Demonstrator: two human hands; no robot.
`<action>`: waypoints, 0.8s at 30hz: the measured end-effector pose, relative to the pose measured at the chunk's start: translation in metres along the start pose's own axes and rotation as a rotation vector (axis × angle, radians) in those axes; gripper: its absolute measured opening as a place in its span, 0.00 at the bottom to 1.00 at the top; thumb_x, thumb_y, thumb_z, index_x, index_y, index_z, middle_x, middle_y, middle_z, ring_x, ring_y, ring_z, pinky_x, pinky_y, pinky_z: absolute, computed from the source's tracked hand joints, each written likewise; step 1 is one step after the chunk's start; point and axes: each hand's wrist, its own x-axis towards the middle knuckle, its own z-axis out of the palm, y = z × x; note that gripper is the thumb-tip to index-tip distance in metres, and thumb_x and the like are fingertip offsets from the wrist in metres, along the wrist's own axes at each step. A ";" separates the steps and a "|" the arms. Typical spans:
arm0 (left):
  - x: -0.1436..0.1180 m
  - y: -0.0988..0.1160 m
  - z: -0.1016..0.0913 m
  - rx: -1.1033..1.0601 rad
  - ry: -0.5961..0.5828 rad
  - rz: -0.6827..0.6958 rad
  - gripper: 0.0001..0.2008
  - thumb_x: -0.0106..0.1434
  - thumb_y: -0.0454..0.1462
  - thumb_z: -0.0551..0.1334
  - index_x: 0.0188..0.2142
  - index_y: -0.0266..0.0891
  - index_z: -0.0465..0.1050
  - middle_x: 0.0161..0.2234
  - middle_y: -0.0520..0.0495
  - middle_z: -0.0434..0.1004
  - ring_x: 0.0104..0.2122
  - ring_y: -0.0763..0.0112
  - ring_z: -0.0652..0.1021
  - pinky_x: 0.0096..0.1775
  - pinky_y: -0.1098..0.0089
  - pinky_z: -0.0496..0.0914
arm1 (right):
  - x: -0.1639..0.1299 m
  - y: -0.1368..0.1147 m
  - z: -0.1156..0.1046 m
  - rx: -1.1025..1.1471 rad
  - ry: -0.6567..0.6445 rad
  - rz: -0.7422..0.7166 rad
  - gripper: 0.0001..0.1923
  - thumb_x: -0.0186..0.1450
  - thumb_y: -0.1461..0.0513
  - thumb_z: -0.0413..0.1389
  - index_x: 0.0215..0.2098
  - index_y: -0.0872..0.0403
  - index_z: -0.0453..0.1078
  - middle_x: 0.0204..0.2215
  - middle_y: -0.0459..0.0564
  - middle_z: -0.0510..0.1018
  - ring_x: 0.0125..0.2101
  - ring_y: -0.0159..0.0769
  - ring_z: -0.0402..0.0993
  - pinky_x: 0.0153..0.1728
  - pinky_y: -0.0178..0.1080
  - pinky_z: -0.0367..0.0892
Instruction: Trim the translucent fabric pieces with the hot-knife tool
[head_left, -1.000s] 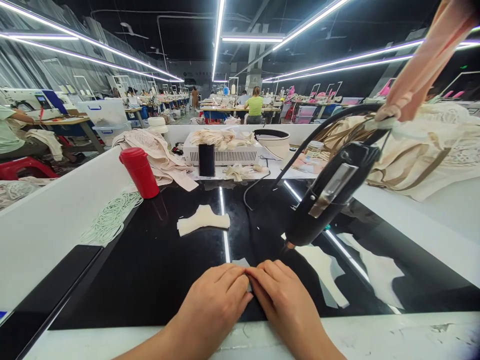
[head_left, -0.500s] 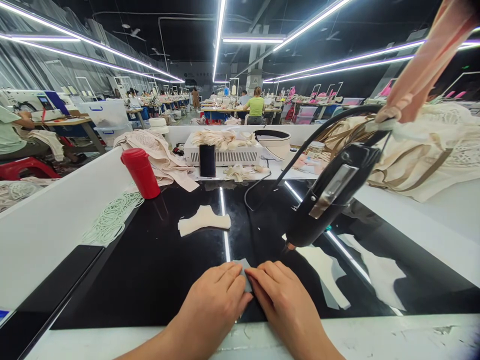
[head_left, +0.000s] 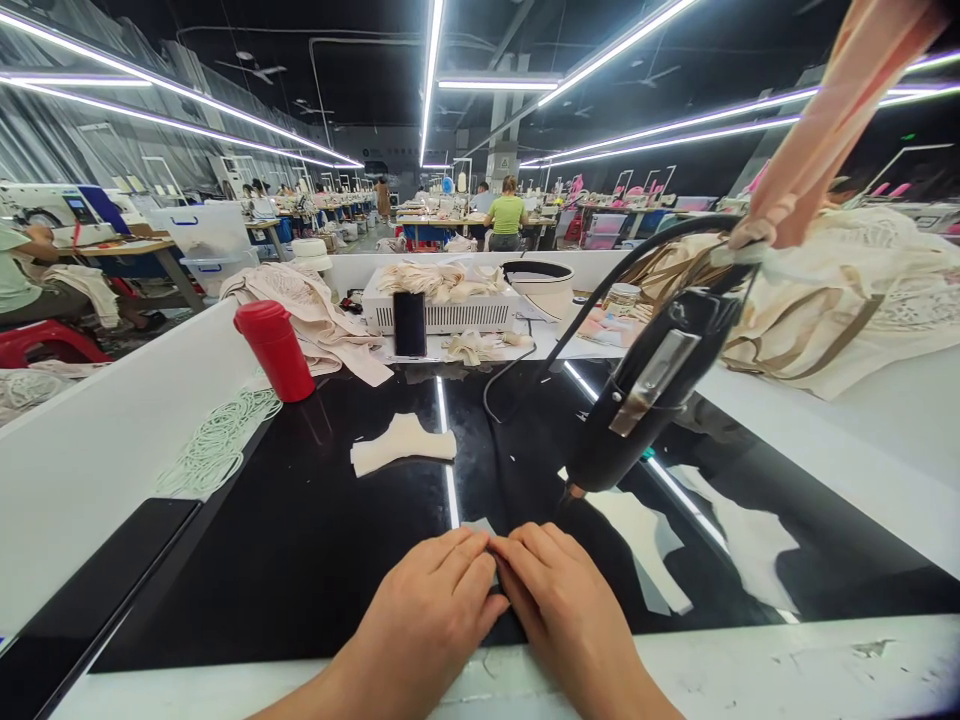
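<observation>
Glossy black worktop (head_left: 315, 540) | I see left hand (head_left: 435, 610) and right hand (head_left: 559, 600) pinching a small grey piece (head_left: 480, 527), fingertips meeting, pressed flat | hanging tool (head_left: 645, 395) nozzle just above.

Big factory hall, dark ceiling w/ LED strip lights (head_left: 431, 75), rows of sewing tables (head_left: 480, 222), red stool (head_left: 41, 345)

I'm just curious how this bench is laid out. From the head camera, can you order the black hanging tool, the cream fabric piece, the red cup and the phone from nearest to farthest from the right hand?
From the right hand:
1. black hanging tool, its tip just above and to the right.
2. cream fabric piece, up and left on the black tabletop.
3. phone, propped upright at the back.
4. red cup, far left by the white wall.
</observation>
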 end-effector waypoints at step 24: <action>-0.007 -0.002 0.012 -0.085 0.005 -0.089 0.25 0.79 0.49 0.45 0.47 0.34 0.75 0.47 0.44 0.84 0.47 0.62 0.83 0.48 0.64 0.79 | -0.003 0.013 -0.011 -0.082 0.145 -0.123 0.17 0.78 0.62 0.44 0.51 0.53 0.74 0.41 0.54 0.80 0.38 0.42 0.77 0.40 0.44 0.71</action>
